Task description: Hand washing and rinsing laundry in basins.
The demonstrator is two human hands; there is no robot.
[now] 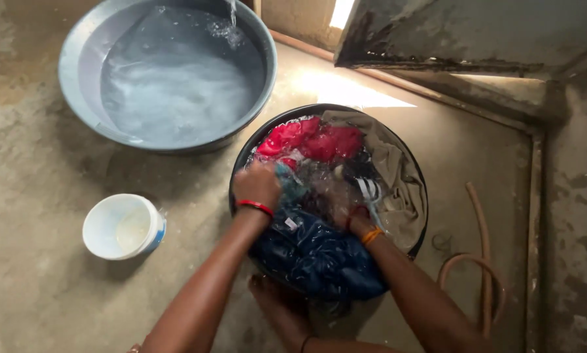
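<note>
A black wash basin (pixel 241 160) on the floor holds wet clothes: a red garment (pixel 313 139) at the back, a tan cloth (pixel 398 176) on the right, a dark blue garment (pixel 319 255) hanging over the near rim. My left hand (pixel 257 185), with a red band at the wrist, is closed on a teal-blue piece of cloth (pixel 290 183). My right hand (pixel 339 202), blurred and partly under water, grips the same laundry; orange bands circle its wrist. A bare foot (pixel 280 307) rests under the basin's near edge.
A large grey basin (pixel 77 85) of soapy water sits at back left, with a thin stream of water falling into it. A small white tub (pixel 123 227) stands on the concrete floor at left. A brown hose (pixel 483 261) curls at right, beside a wall.
</note>
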